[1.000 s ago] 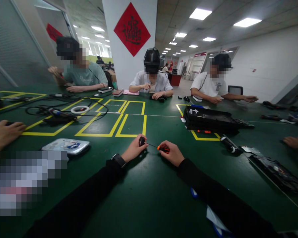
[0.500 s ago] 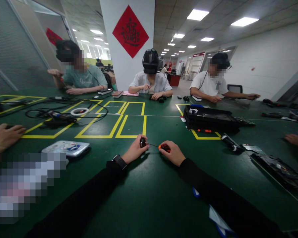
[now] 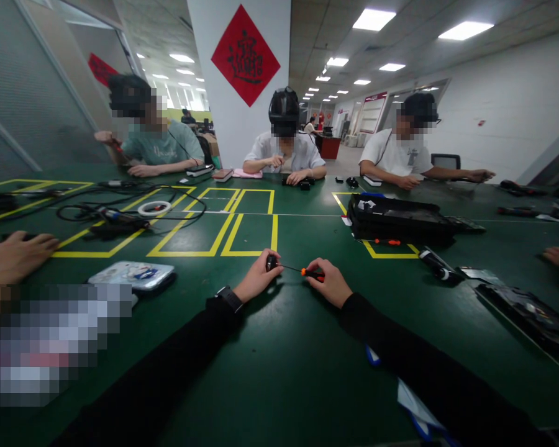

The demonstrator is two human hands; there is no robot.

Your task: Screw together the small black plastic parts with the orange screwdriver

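First, at the left, a flat silver-cased device (image 3: 131,274) is seen lying on the green table (image 3: 261,385), apart from the work. Next, a small black part (image 3: 271,262) is pinched between the thumb and fingers of the left hand (image 3: 255,277). The thin shaft of a screwdriver (image 3: 309,272) is pointed at it; whether the tip is seated cannot be told. Farther right, the screwdriver's handle is gripped by the closed thumb and fingers of the right hand (image 3: 331,284). For driver work on the part, as this is judged to be, the shaft should be aligned squarely, light pressure applied along it, the part braced firmly, and the left fingertips guarded against a slip.
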